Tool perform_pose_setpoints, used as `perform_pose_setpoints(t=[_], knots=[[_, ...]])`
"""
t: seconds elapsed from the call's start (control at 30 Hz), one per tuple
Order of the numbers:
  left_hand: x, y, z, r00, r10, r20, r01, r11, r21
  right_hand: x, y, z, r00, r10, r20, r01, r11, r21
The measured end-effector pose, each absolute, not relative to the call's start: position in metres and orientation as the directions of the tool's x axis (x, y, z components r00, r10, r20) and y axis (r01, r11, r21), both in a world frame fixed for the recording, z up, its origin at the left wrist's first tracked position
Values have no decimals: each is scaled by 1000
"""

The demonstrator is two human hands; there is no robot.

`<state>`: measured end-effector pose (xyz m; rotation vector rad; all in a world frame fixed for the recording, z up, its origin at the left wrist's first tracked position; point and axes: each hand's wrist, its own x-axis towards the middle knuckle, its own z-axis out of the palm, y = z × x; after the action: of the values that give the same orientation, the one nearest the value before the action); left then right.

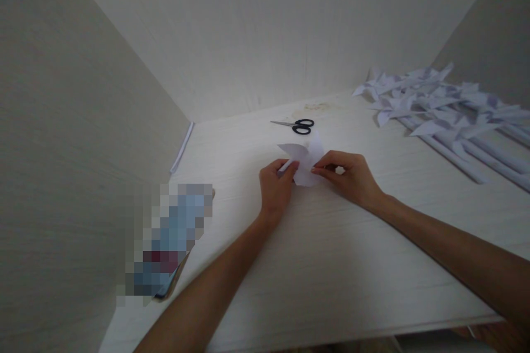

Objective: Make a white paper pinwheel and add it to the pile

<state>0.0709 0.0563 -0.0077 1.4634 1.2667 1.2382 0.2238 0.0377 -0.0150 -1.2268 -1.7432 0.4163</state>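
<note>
Pale walls are closing in on three sides of a white woodgrain bench (331, 265), where a person is working a small white paper piece (305, 161) w/ both hands. Left hand (275, 190) is pinching the piece's near-left corner, thumb and forefinger closed on it; right hand (351, 176) is pinching the opposite edge, fingertips shut on the paper. The piece is sitting between the two grips, just above the bench top, approx. centred in front of the person.

It is looking like thin sheet paper, cut or folded into curved flaps: one flap is curling up and away beyond the left grip, another is rising behind the right grip. Edges are crisp, no print visible.

Judging by the pinch, the fold in hand is going best w/ both grips staying close to the crease, paper kept taut, pressure light so the flaps are not crushing.

Just beyond the grips, black-handled scissors (297, 125) are lying flat, blades pointing left. Well off to the right of the right grip, a heap of finished white paper pinwheels (439, 107) on rolled paper sticks is spreading across the bench. Near the left forearm, a blurred-out item (169, 242) is resting at the bench edge.
</note>
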Motion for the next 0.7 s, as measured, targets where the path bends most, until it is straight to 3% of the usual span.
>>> perform_pose_setpoints(t=[0.17,0.5,0.7], knots=[[71,55,-4,-38,989,145,271,-129,954,222,37,-14,-101,862,497,568,460,-682],[70,55,-3,-93,990,107,260,-79,962,219,36,-12,-80,860,503,590,448,-671],[70,55,-3,-28,986,162,292,-147,945,219,36,-11,-77,859,506,586,450,-674]])
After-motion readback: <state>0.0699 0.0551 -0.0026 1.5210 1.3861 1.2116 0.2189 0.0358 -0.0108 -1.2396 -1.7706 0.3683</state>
